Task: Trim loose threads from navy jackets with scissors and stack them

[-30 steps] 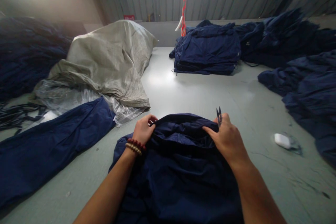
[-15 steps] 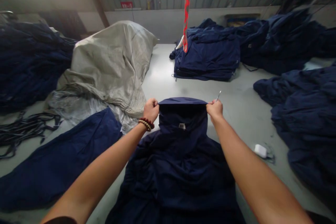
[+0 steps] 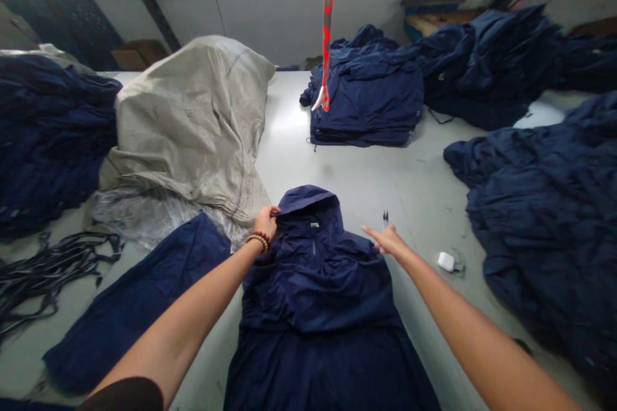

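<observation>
A navy hooded jacket (image 3: pixel 321 308) lies spread before me on the pale table, its hood (image 3: pixel 308 199) pointing away and a small white label at the neck. My left hand (image 3: pixel 266 221), with beaded bracelets on the wrist, pinches the left edge of the hood. At the jacket's right shoulder is my right hand (image 3: pixel 389 241), its index finger and thumb stretched out; whether it touches the cloth is unclear. Small thread snips (image 3: pixel 385 218) stick up from that hand, two dark tips showing and the rest hidden by the fingers.
Folded navy garments (image 3: pixel 366 96) are stacked at the back. More navy garments (image 3: pixel 554 218) heap up on the right. To the left are a beige cover sheet (image 3: pixel 193 122), a navy cloth piece (image 3: pixel 149 302) and black cords (image 3: pixel 48 276). A white case (image 3: pixel 446 262) lies right; a red-patterned strip (image 3: pixel 328 26) hangs overhead.
My right hand has let go of the hood's right corner and come down toward the jacket's right shoulder. The hood, stretched wide before, now sags to a narrower shape. My left hand keeps its hold.
</observation>
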A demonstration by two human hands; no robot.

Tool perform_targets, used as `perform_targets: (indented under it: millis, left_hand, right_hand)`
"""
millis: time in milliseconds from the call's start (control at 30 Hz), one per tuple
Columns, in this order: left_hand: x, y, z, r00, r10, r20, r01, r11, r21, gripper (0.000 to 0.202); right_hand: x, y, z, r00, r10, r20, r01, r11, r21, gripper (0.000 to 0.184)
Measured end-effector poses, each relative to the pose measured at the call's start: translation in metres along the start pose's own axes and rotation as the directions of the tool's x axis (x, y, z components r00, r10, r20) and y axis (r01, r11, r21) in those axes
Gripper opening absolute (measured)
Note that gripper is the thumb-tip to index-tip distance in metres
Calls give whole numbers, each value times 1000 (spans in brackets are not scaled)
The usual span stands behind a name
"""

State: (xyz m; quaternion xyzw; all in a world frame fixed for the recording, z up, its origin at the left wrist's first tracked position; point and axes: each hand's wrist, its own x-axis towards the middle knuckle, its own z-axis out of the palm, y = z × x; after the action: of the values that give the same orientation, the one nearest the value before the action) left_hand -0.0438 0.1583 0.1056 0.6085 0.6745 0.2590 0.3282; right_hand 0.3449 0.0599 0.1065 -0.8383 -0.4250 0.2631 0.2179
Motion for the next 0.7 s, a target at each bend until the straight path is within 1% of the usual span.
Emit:
perform_targets:
  millis: [33,67,133,167,233,267,333,433,500,567,633,700]
  left_hand:
    - [-8,-12,1,999,-39,18,38,998,43,12]
    - [-15,-24,2,996,-81,34,78,993,88,17]
    - [-24,-41,4,984,-162,69,147,973,178,27]
    - [-27,-48,5,976,-196,91,172,960,222,30]
    - [-30,-56,7,959,-244,141,192,932,308,32]
    - [-31,-58,7,951,-260,165,191,918,347,31]
    - [-34,-59,9,939,-279,203,176,893,413,30]
    - [-41,-56,16,925,-296,239,156,868,472,35]
    - [-45,-53,21,910,-306,278,145,866,479,39]
    - [-50,-47,25,894,-308,326,133,876,463,40]
    - [-53,-38,26,886,-292,361,121,895,429,39]
    - [-55,-23,23,889,-266,374,115,918,379,40]
  right_hand:
    - [-25,24,2,990,135,49,-132,990,-54,46]
    - [-50,48,3,964,252,84,-243,964,-106,36]
    - [-96,91,2,892,440,101,-415,887,-204,32]
    - [-115,109,0,856,507,96,-474,846,-243,32]
    - [-144,138,-5,804,590,80,-546,784,-296,34]
    - [-154,150,-8,787,613,74,-566,764,-309,35]
    - [-167,167,-13,771,634,63,-588,746,-311,33]
    - [-181,185,-12,774,633,14,-607,748,-268,34]
    - [-197,193,-7,776,628,-52,-622,749,-230,41]
    - [-225,199,0,770,627,-118,-637,745,-196,55]
    - [-262,202,10,761,629,-159,-649,742,-169,70]
    - [-301,202,20,763,622,-178,-645,750,-144,76]
